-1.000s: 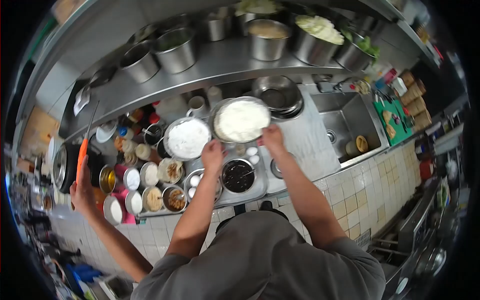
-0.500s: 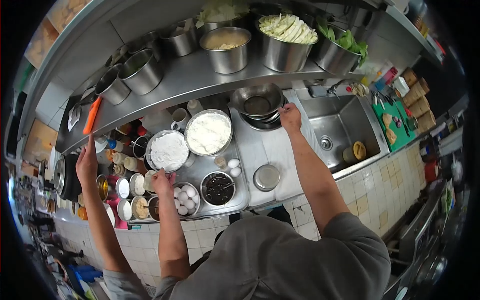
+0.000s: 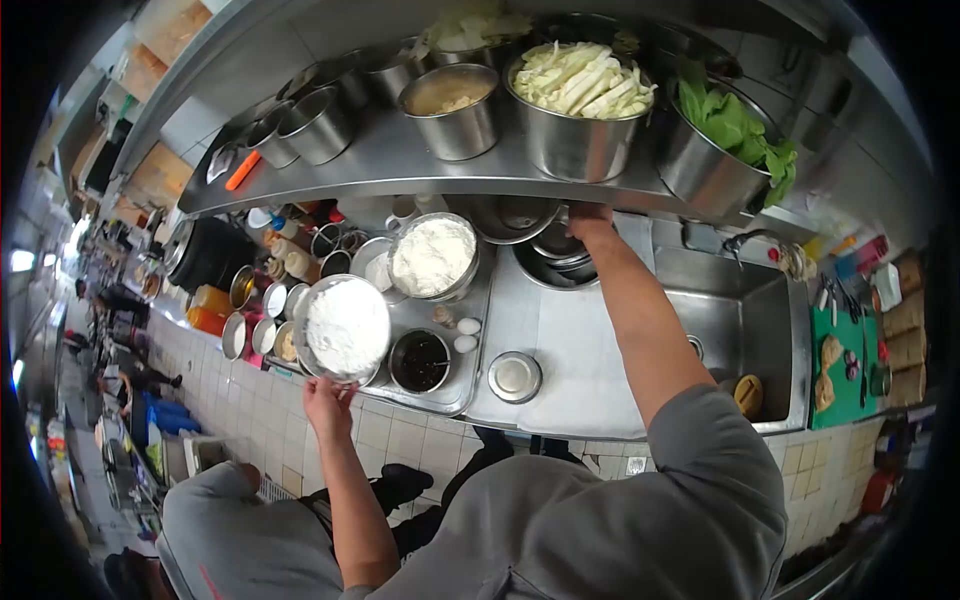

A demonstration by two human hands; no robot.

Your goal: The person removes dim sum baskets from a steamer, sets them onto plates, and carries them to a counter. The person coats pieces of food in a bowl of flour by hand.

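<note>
My left hand [image 3: 328, 400] grips the near rim of a bowl of white powder [image 3: 346, 328], which hangs tilted over the left side of the counter. With my right hand [image 3: 590, 222] I hold the rim of a steel bowl [image 3: 512, 218] under the shelf edge; its fingers are partly in shadow. Below that hand sits a stack of steel bowls [image 3: 560, 272]. A second bowl of white powder [image 3: 433, 257] stands between my hands. Near it are a bowl of dark sauce [image 3: 420, 361] and two eggs [image 3: 467, 335].
Pots of cut cabbage [image 3: 580, 140] and leafy greens [image 3: 715, 165] stand on the shelf [image 3: 380, 180]. A sink [image 3: 740, 320] and green board [image 3: 843, 370] are at right. An orange-handled tool [image 3: 243, 170] lies on the shelf. A co-worker [image 3: 250, 530] bends at lower left.
My left hand has taken hold of the powder bowl, now nearer me. My right hand has lifted a steel bowl from the stack. The co-worker's arm has withdrawn from the shelf.
</note>
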